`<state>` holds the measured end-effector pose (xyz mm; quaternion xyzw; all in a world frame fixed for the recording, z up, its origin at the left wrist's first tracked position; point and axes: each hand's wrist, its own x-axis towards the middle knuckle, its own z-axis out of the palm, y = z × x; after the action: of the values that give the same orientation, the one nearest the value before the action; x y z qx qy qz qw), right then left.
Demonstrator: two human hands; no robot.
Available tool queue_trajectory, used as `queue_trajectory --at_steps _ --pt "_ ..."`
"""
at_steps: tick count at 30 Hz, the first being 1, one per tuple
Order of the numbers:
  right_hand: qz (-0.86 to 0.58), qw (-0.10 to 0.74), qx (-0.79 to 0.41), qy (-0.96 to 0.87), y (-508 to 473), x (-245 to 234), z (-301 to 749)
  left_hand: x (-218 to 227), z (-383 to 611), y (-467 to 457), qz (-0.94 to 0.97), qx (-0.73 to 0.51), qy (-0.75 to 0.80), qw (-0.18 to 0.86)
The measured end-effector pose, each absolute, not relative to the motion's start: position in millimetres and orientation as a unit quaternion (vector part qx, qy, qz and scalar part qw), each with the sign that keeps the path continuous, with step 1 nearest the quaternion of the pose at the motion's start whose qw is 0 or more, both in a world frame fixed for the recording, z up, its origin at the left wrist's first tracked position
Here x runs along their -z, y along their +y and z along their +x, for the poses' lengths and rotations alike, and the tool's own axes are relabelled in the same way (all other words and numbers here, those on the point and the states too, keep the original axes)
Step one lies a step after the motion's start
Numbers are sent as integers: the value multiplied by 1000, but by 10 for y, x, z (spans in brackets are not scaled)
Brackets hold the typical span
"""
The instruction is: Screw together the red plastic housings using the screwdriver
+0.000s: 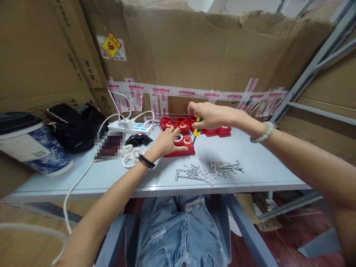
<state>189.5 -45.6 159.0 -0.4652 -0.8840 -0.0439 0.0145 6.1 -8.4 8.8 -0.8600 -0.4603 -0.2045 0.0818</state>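
Observation:
My right hand (205, 115) is closed around the yellow and green handle of a screwdriver (197, 130). Its shaft points down to the right end of a red box-like part (180, 151) on the table. My left hand (168, 141) lies over the left side of that red part and grips it, thumb along the front. White rings (187, 140) show on its top. Several screws (191, 170) and metal T-shaped rods (228, 167) lie in front of it, with small clear pieces (209, 177) among them. More red parts (175, 125) stand in a row behind.
Loose white rings (130, 157) lie left of my left wrist. A power strip (130, 127) with plugs, a black object (139, 139), a black bag (80, 129) and a large cup (33, 144) stand further left. Cardboard (194, 55) walls the back; a cable (80, 181) hangs over the front edge.

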Motion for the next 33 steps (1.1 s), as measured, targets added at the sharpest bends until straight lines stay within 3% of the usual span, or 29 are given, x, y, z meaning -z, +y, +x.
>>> queue_trajectory --at_steps 5,9,14,19,25,29,33 --pt "-503 56 68 -860 -391 -1531 1890 -69 65 -70 -855 199 -472 80" --pt "-456 51 21 -888 -365 -1544 1901 -68 69 -73 -854 192 -479 73" --pt "-500 62 65 -862 -359 -1512 1934 -89 81 -100 -849 186 -489 74" --pt "-458 63 17 -887 -374 -1525 1932 -106 85 -113 -851 183 -487 75" --pt "-509 75 65 -855 -387 -1528 1879 -113 80 -115 -851 178 -489 74" --pt "-473 72 4 -878 -367 -1537 1883 -119 80 -118 -852 174 -488 71" --pt "-489 93 29 -867 -347 -1511 1894 -117 82 -117 -850 177 -490 77"
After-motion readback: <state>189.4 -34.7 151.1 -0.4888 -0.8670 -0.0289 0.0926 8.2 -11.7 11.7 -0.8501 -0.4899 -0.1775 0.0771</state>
